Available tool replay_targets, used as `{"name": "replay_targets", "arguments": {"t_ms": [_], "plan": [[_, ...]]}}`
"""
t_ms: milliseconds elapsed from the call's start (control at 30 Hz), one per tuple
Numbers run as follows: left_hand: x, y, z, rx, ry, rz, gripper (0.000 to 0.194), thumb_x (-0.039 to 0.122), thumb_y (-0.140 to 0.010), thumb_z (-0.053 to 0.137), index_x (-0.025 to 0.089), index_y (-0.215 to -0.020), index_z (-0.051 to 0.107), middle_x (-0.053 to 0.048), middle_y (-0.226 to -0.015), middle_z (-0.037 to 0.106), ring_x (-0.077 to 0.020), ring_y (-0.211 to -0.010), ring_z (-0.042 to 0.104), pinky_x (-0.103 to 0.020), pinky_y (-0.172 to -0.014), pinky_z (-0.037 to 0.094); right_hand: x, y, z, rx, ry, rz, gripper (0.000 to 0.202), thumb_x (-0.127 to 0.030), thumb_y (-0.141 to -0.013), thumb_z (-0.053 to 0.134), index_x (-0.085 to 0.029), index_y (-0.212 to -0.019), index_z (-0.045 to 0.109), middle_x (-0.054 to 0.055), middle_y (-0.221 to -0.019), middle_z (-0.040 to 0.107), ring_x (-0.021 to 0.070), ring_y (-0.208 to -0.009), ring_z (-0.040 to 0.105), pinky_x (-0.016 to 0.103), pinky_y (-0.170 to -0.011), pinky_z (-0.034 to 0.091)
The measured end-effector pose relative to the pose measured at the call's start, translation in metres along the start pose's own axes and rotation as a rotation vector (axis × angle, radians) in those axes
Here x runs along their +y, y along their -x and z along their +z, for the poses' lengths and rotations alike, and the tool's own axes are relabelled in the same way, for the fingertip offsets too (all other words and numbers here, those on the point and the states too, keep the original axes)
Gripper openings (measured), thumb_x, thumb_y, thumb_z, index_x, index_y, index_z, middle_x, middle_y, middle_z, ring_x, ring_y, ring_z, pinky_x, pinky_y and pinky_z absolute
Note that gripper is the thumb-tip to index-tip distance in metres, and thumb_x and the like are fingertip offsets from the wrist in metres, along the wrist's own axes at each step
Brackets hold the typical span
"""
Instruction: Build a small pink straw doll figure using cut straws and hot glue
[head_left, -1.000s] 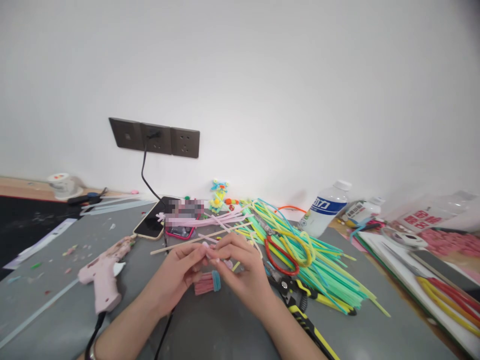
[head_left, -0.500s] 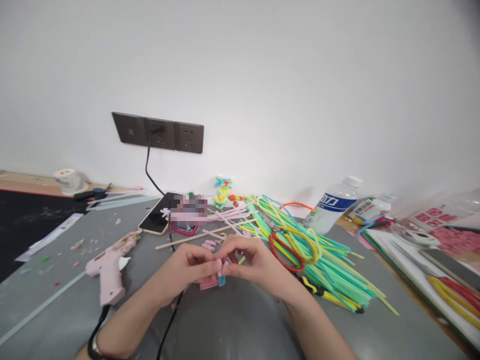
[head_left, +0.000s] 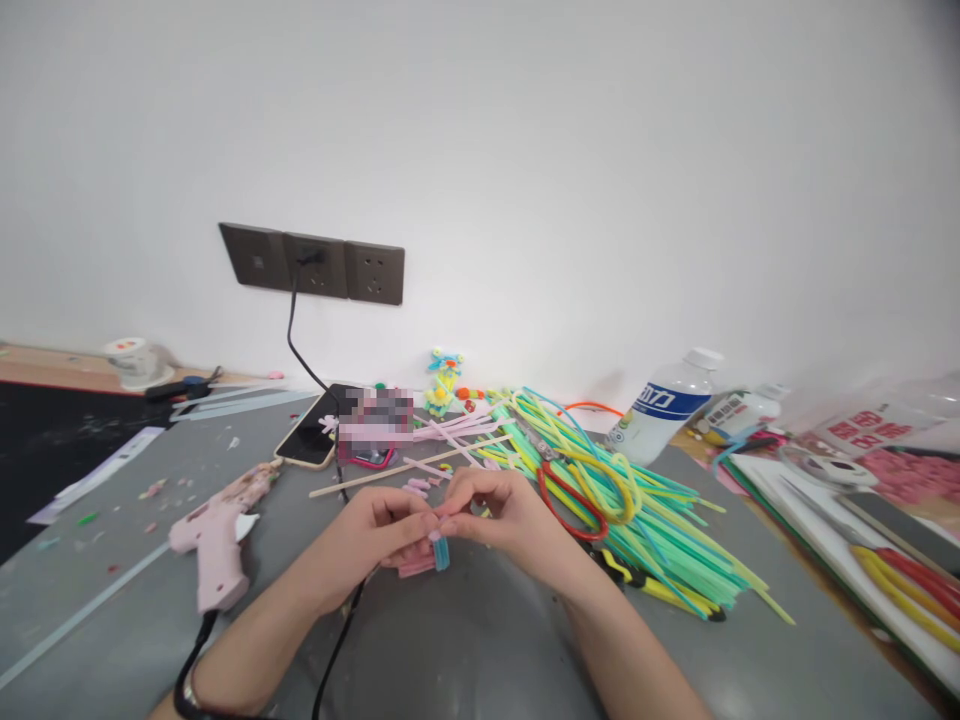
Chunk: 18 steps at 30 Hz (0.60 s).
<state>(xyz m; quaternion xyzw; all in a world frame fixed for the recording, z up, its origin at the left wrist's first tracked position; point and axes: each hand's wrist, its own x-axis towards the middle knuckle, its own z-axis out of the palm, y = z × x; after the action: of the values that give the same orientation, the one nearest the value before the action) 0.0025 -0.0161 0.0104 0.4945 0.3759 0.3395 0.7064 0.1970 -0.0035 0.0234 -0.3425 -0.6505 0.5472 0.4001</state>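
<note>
My left hand [head_left: 390,530] is closed around a small piece of pink and blue fuzzy stems, whose pink part [head_left: 417,568] and blue end [head_left: 442,553] stick out below the fingers. My right hand [head_left: 487,510] meets it from the right, thumb and forefinger pinched together at the top of the piece; what lies between those fingertips is too small to make out. Short lilac bits [head_left: 417,486] lie just behind the hands. Pink stems [head_left: 457,428] and a pale stick [head_left: 375,480] rest farther back.
A pink glue gun [head_left: 217,550] with a black cable lies left, near a phone [head_left: 307,435]. Right of my hands are green and yellow stems [head_left: 660,540], red-handled scissors [head_left: 566,510] and a bottle [head_left: 667,405]. A small colourful figure [head_left: 442,385] stands by the wall.
My right fingertips have closed in toward my left thumb, covering the lilac tip that showed between them. The blue end shows more clearly below. The view has shifted slightly.
</note>
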Motion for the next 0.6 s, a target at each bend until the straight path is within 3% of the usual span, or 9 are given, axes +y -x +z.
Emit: {"name": "replay_targets", "arguments": {"t_ms": [267,600], "plan": [[0.0034,-0.0005,0.0027,0.191,-0.361,0.243,0.023,0.038,-0.077,0.072,0.015,-0.072,0.071,0.000,-0.067,0.060,-0.0127,-0.062,0.048,-0.022,-0.056,0.036,-0.0007,-0.0021,0.0007,0.074,0.023,0.033,0.017,-0.034,-0.075,0.080,-0.018,-0.071,0.073,0.001,-0.070,0.066,0.0146,-0.068,0.055,0.028,-0.066,0.041],[0.0022,0.0003,-0.0011,0.233,-0.678,0.428,0.022,0.030,-0.086,0.061,0.018,-0.070,0.070,0.001,-0.063,0.058,-0.0126,-0.061,0.050,-0.022,-0.058,0.036,0.0009,-0.0048,0.0014,0.032,0.037,0.070,0.018,-0.034,-0.080,0.071,-0.017,-0.075,0.072,0.001,-0.070,0.064,0.0127,-0.063,0.048,0.026,-0.059,0.036]]}}
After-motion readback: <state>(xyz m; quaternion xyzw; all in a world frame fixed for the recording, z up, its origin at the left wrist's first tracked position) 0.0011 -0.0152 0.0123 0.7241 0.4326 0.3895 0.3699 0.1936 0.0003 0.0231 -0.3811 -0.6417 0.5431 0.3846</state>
